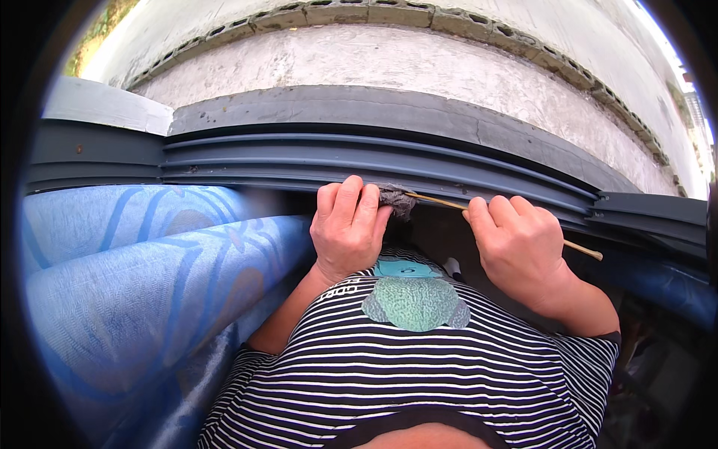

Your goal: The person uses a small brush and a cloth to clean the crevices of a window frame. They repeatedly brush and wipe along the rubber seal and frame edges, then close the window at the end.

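My right hand (516, 247) is closed around a thin wooden stick (440, 200), perhaps bamboo, whose rear end pokes out past my wrist. At the stick's far tip is a wad of dark grey cloth or lint (396, 201). The fingers of my left hand (350, 227) grip that wad from the left side. Both hands are at the inner edge of a dark grey metal sliding-window track (336, 157) with several raised rails. Small dark specks of dirt lie along the rails. My left palm and the part of the wad inside it are hidden.
Blue patterned curtains (140, 269) hang close on my left. Dark window frame pieces (650, 216) bound the track at each end. Beyond the track are a grey concrete sill (336, 104), a rough pale surface (381, 59) and a row of hollow blocks (336, 14).
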Demonstrator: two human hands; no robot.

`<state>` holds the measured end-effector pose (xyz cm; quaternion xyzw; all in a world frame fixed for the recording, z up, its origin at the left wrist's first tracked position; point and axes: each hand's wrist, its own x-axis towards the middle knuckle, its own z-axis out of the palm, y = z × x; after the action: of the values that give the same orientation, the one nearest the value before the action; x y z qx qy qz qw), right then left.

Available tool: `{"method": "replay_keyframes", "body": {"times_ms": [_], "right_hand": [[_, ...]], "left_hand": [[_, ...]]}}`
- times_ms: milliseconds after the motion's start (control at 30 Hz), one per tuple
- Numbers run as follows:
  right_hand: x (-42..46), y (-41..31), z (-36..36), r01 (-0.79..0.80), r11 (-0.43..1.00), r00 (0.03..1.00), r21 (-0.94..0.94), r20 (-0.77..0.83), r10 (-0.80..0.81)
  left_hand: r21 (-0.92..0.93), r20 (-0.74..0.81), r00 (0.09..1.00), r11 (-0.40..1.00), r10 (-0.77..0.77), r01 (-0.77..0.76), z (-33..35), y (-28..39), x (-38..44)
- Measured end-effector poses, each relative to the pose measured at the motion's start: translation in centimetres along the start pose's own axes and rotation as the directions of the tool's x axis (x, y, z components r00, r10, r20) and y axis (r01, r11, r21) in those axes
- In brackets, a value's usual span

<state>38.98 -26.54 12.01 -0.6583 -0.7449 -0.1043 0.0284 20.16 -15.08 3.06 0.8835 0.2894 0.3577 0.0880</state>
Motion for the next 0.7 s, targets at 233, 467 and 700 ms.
{"method": "replay_keyframes", "body": {"times_ms": [233,467,700], "right_hand": [[0.3,-0.3,-0.8,0.007,0.996,0.991,-0.085,0.133,0.004],[-0.1,-1.0,1.5,0.009,0.998,0.999,-0.055,-0.033,-0.011],[0.6,-1.0,3.0,0.011,0.993,1.0,0.12,-0.026,-0.008]], "left_hand": [[-0.016,0.015,1.0,1.0,-0.003,0.003,0.1,0.2,-0.1],[-0.092,0.044,0.999,0.995,-0.03,0.034,-0.2,0.4,0.3],[-0.131,0.022,0.999,0.991,-0.031,0.033,-0.1,0.5,0.2]]}}
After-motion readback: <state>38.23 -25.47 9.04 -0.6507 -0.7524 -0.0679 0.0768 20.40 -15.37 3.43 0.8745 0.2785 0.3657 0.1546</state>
